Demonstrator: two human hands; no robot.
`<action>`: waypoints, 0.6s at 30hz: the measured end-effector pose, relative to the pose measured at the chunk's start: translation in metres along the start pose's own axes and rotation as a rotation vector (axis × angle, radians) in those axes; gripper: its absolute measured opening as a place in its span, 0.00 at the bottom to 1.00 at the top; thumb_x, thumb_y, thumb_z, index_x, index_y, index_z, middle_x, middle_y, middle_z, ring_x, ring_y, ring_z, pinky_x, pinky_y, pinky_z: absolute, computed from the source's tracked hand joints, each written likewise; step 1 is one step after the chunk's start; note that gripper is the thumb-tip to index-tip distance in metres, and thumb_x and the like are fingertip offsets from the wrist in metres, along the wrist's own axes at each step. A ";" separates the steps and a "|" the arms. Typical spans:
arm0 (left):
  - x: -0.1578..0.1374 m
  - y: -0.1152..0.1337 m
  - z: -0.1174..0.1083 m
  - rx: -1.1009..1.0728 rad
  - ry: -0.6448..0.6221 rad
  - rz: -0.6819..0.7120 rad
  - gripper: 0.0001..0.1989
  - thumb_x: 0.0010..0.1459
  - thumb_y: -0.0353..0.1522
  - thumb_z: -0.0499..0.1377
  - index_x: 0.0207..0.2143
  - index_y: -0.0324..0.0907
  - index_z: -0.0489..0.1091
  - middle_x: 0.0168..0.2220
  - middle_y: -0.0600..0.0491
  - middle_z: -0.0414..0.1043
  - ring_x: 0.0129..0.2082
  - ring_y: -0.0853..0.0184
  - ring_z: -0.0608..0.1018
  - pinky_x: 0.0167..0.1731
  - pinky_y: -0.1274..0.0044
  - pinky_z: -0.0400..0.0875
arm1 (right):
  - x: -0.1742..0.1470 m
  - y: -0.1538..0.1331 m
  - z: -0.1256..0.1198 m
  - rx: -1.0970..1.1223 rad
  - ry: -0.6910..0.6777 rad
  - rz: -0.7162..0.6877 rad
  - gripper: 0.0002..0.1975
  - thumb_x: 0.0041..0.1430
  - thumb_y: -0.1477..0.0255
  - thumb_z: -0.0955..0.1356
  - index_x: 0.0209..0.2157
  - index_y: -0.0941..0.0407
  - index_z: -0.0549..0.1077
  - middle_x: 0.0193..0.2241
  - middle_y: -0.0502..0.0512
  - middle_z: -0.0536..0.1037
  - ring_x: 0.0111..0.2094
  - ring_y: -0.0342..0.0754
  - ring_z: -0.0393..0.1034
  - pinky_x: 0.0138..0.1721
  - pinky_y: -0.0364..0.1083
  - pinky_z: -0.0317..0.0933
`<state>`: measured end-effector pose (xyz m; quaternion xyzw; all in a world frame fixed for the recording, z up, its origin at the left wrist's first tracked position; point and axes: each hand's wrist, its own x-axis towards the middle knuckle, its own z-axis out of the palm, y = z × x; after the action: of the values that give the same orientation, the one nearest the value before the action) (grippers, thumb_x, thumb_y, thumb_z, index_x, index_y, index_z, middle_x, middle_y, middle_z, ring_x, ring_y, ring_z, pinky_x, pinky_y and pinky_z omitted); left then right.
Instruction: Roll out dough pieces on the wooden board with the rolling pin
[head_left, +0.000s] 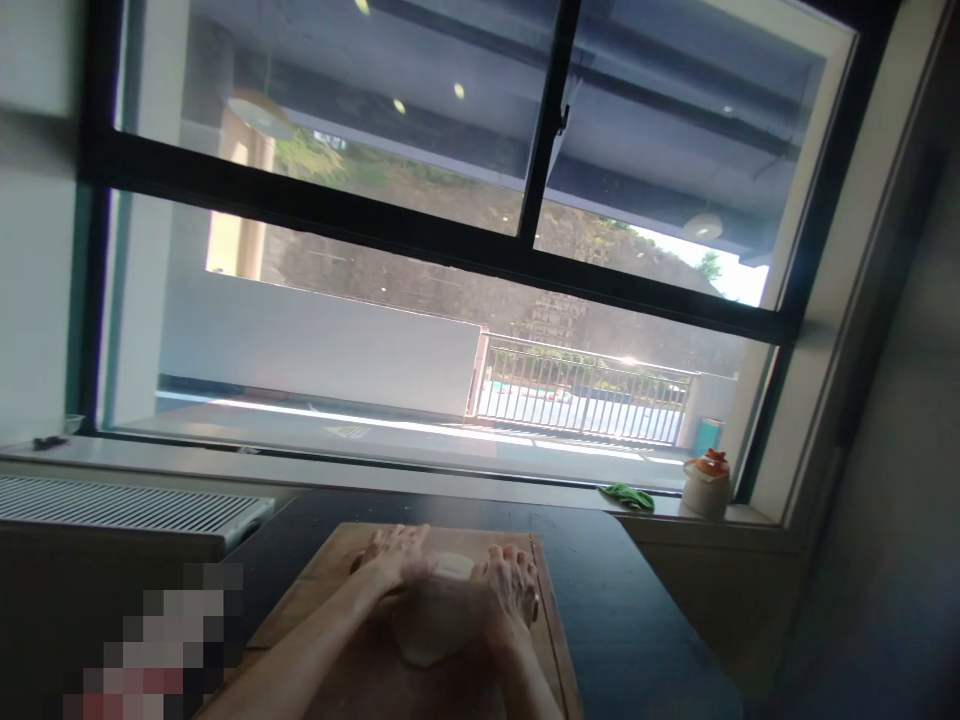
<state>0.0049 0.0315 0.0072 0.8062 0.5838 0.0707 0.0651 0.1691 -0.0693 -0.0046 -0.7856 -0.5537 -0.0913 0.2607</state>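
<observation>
— Daylight floods through the window [420,225], and glare flashes off the railing [585,395]!
— Indoors it's dim, the tabletop [622,600] deep in shadow.
— Left hand [394,555] and right hand [510,582] look soft, blurred!
— The right wall [885,450] too; coarse pixels [161,655] mask the lower left.

One board [315,585], one dough sheet [426,632], one cloth [631,497], one container [706,496]

A dark table [626,610] with angled far corners has a smooth, dully shining top, dotted with a few pale specks. A large light-brown wooden board [311,592] lies flat on it, with bare tabletop showing along both sides. On the board's middle lies a pale, flat, dough-like sheet [429,628], its outline partly blurred.
</observation>
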 end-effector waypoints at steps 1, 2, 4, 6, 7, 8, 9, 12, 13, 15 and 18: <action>0.000 0.002 -0.002 0.011 -0.005 -0.023 0.34 0.52 0.45 0.47 0.60 0.41 0.59 0.60 0.42 0.60 0.61 0.49 0.58 0.56 0.51 0.45 | 0.000 0.000 0.000 0.001 0.002 0.005 0.14 0.56 0.70 0.60 0.38 0.54 0.75 0.40 0.59 0.75 0.44 0.55 0.66 0.48 0.51 0.55; -0.001 0.005 -0.003 0.019 -0.006 -0.043 0.33 0.53 0.44 0.46 0.59 0.41 0.59 0.59 0.42 0.61 0.61 0.49 0.59 0.56 0.51 0.45 | 0.002 -0.001 0.000 0.003 0.002 0.011 0.14 0.56 0.71 0.60 0.37 0.54 0.75 0.39 0.59 0.75 0.44 0.55 0.66 0.47 0.52 0.55; 0.000 0.008 -0.005 0.029 -0.001 -0.061 0.32 0.53 0.43 0.46 0.58 0.41 0.61 0.58 0.42 0.63 0.60 0.49 0.60 0.56 0.52 0.47 | 0.007 -0.001 0.000 0.011 0.008 0.012 0.13 0.55 0.71 0.60 0.37 0.55 0.76 0.39 0.59 0.75 0.44 0.56 0.66 0.46 0.52 0.55; 0.003 0.010 -0.006 0.034 0.012 -0.057 0.31 0.53 0.43 0.45 0.57 0.41 0.62 0.56 0.43 0.65 0.59 0.50 0.61 0.55 0.53 0.49 | 0.014 -0.001 0.001 0.021 0.016 0.007 0.14 0.55 0.71 0.61 0.37 0.55 0.76 0.40 0.60 0.75 0.44 0.56 0.66 0.47 0.53 0.55; 0.006 0.010 -0.006 0.038 0.020 -0.058 0.30 0.53 0.43 0.45 0.57 0.41 0.63 0.55 0.43 0.66 0.58 0.50 0.62 0.54 0.54 0.50 | 0.018 0.000 0.002 0.026 0.015 0.006 0.14 0.55 0.71 0.60 0.37 0.55 0.75 0.40 0.60 0.75 0.44 0.56 0.66 0.47 0.53 0.54; 0.010 0.010 -0.005 0.041 0.025 -0.061 0.30 0.53 0.43 0.46 0.56 0.41 0.63 0.55 0.42 0.67 0.58 0.50 0.62 0.54 0.54 0.51 | 0.022 0.000 0.004 0.031 0.011 0.007 0.14 0.55 0.71 0.60 0.37 0.55 0.75 0.40 0.60 0.75 0.44 0.57 0.66 0.47 0.53 0.54; 0.014 0.009 -0.004 0.043 0.029 -0.066 0.30 0.53 0.43 0.46 0.56 0.42 0.64 0.55 0.42 0.67 0.57 0.49 0.63 0.53 0.54 0.52 | 0.025 0.000 0.006 0.036 0.003 0.010 0.14 0.55 0.71 0.61 0.37 0.55 0.75 0.39 0.60 0.75 0.45 0.57 0.66 0.47 0.53 0.54; 0.027 0.007 0.000 0.038 0.033 -0.080 0.30 0.53 0.42 0.47 0.56 0.41 0.64 0.55 0.41 0.66 0.57 0.49 0.63 0.53 0.53 0.52 | 0.037 0.002 0.010 0.042 -0.024 0.031 0.13 0.54 0.70 0.61 0.36 0.55 0.75 0.39 0.61 0.75 0.45 0.58 0.66 0.46 0.53 0.55; 0.031 0.006 0.002 0.032 0.034 -0.081 0.30 0.53 0.42 0.47 0.56 0.41 0.64 0.55 0.41 0.66 0.57 0.49 0.62 0.53 0.53 0.52 | 0.041 0.003 0.011 0.039 -0.029 0.031 0.13 0.55 0.70 0.61 0.36 0.55 0.75 0.39 0.62 0.75 0.44 0.57 0.66 0.47 0.53 0.55; 0.038 0.005 0.004 0.021 0.037 -0.086 0.30 0.52 0.42 0.48 0.56 0.41 0.63 0.55 0.41 0.66 0.58 0.50 0.62 0.53 0.52 0.51 | 0.048 0.004 0.010 0.031 -0.054 0.027 0.13 0.55 0.70 0.61 0.36 0.56 0.75 0.39 0.62 0.75 0.43 0.56 0.67 0.47 0.52 0.55; 0.049 0.004 0.008 0.007 0.051 -0.106 0.31 0.51 0.42 0.49 0.57 0.41 0.63 0.56 0.41 0.65 0.58 0.50 0.61 0.54 0.53 0.51 | 0.057 0.004 0.005 0.028 -0.123 0.003 0.14 0.55 0.71 0.61 0.40 0.57 0.74 0.42 0.63 0.74 0.43 0.55 0.68 0.46 0.50 0.56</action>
<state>0.0249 0.0763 0.0017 0.7722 0.6275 0.0856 0.0513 0.1930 -0.0204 0.0144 -0.7867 -0.5688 -0.0347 0.2375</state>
